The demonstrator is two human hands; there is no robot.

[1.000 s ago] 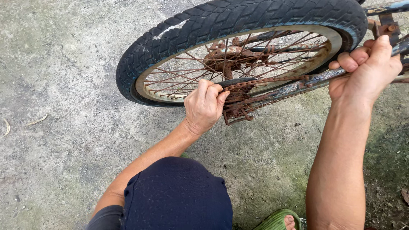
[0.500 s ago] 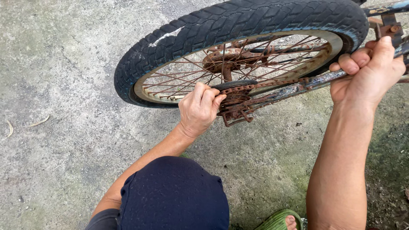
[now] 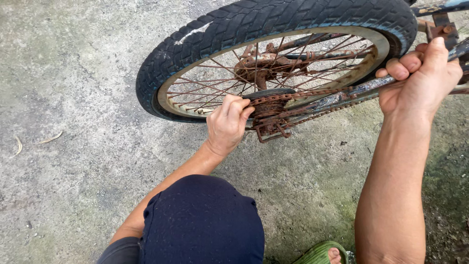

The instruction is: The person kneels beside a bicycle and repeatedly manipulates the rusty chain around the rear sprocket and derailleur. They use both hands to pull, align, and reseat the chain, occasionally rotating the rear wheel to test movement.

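My left hand (image 3: 225, 123) is closed on the rusty chain (image 3: 293, 96) beside the black-tyred wheel (image 3: 273, 29). My right hand (image 3: 420, 78) grips the frame tube (image 3: 342, 98) tightly.

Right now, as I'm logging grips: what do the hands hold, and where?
Left hand grips the rusty chain near the wheel hub; right hand grips the frame bar.

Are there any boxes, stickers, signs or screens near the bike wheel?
None in view: no box, sticker, sign or screen.
Tyre: black, ridged, with only a pale smear on its tread at upper left.
Chain: rusty brown, beside the left hand.
Right hand: grips the frame.
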